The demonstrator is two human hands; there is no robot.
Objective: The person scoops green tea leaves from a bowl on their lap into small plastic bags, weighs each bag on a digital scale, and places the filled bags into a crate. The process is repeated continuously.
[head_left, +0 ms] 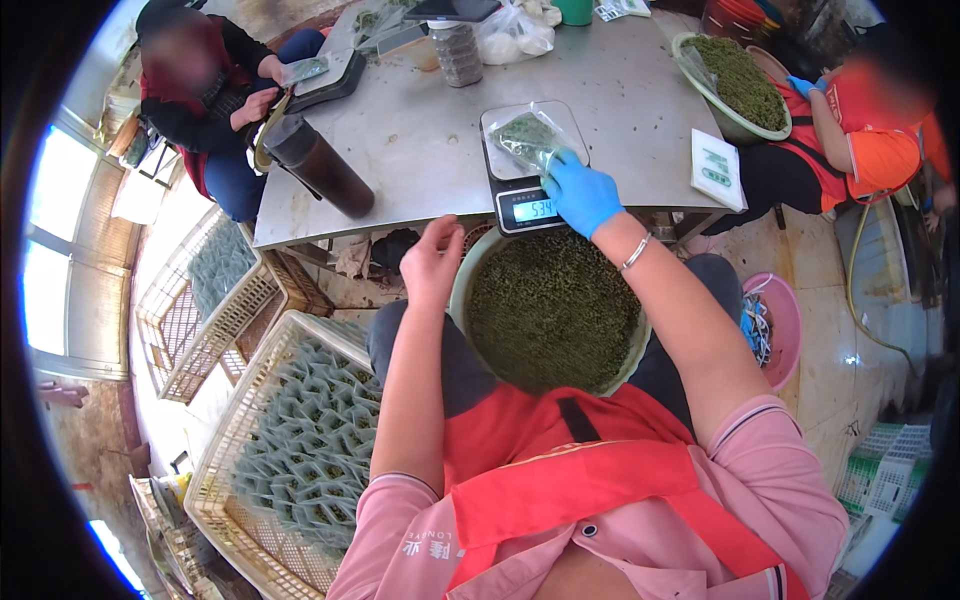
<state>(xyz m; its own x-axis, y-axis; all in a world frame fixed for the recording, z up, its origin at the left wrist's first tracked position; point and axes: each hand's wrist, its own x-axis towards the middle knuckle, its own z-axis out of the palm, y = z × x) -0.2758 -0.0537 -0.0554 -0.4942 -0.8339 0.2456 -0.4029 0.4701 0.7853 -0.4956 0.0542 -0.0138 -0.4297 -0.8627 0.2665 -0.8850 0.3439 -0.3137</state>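
Observation:
My right hand, in a blue glove, grips the open end of a clear plastic bag with green, leaf-like contents. The bag rests on the pan of a small digital scale at the table's near edge, its display lit. My bare left hand is raised just left of the scale, fingers curled together and nothing visible in them. Below the scale, between my knees, stands a wide tub full of loose dark green tea-like leaves.
A metal table spans the front, bearing a dark tumbler, a jar and a stack of printed bags. Lower left, a crate holds many filled bags. A pink basin stands right. Two co-workers sit at the table's sides.

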